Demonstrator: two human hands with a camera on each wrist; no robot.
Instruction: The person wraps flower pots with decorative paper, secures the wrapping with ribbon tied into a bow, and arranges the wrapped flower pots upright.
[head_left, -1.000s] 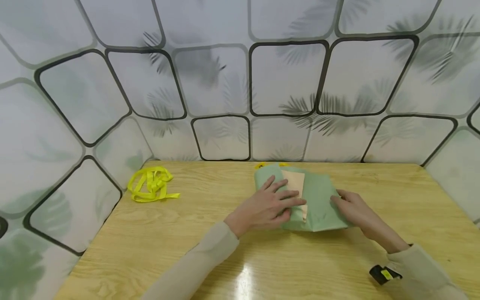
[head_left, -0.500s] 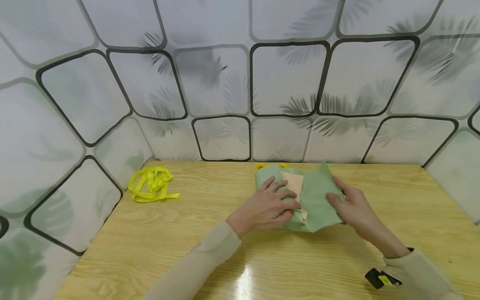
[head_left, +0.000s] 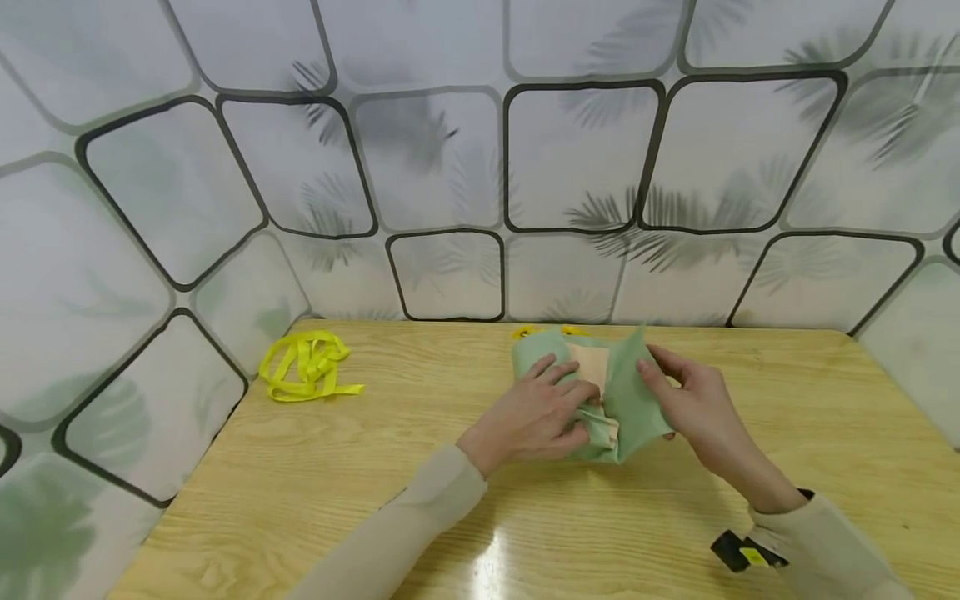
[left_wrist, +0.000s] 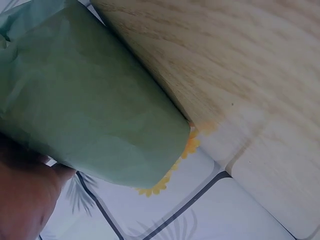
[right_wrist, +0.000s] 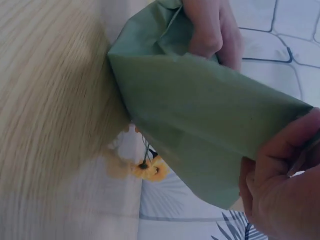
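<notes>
A bouquet wrapped in pale green paper (head_left: pixel 630 392) lies on the table. A cream inner sheet (head_left: pixel 591 364) shows in the wrap's opening. Yellow flowers (right_wrist: pixel 144 169) poke out at the far end; the paper hides most of them. My left hand (head_left: pixel 528 412) lies over the left side of the wrap with its fingers bent, holding the paper down. My right hand (head_left: pixel 693 404) pinches the right flap between thumb and fingers and holds it raised off the table. In the left wrist view, the paper covers much of the scene.
A loose heap of bright yellow ribbon (head_left: pixel 307 367) lies at the table's far left. The wooden table (head_left: pixel 420 367) ends at a patterned fabric wall (head_left: pixel 442 192). A black strap (head_left: pixel 742 552) hangs by my right sleeve.
My right hand has lifted the right flap and brought it leftward toward the bundle's middle. My left hand stays on the wrap, its fingers now more bent.
</notes>
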